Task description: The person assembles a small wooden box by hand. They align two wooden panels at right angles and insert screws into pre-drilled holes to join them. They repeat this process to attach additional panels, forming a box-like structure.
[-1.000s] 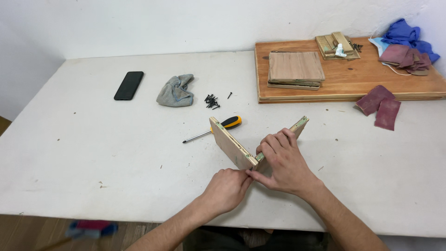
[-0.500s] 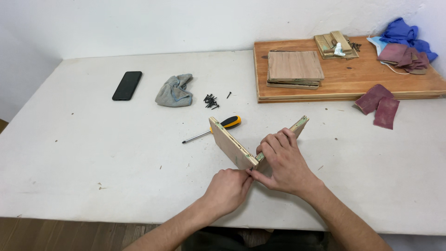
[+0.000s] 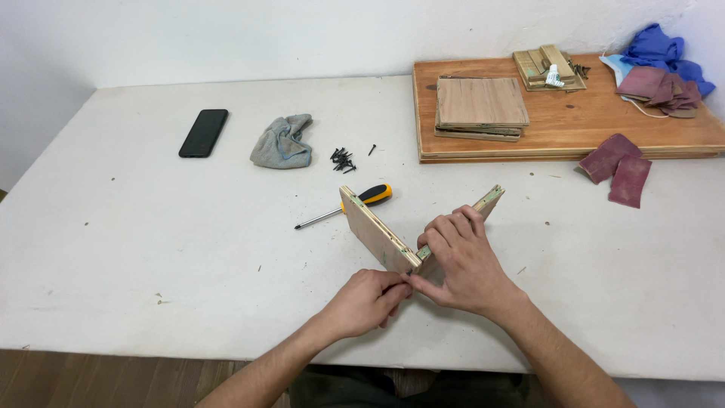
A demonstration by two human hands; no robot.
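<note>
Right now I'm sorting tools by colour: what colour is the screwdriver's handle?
Orange-yellow and black, seen on the screwdriver in the head view.

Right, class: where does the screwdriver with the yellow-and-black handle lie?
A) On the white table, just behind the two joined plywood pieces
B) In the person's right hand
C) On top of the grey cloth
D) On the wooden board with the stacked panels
A: the screwdriver lies flat on the white table, behind the upright plywood pieces, and neither hand holds it.

Bright, even light is falling from above, casting only soft shadows on the white table (image 3: 151, 249); everything is staying sharp, without glare.
</note>
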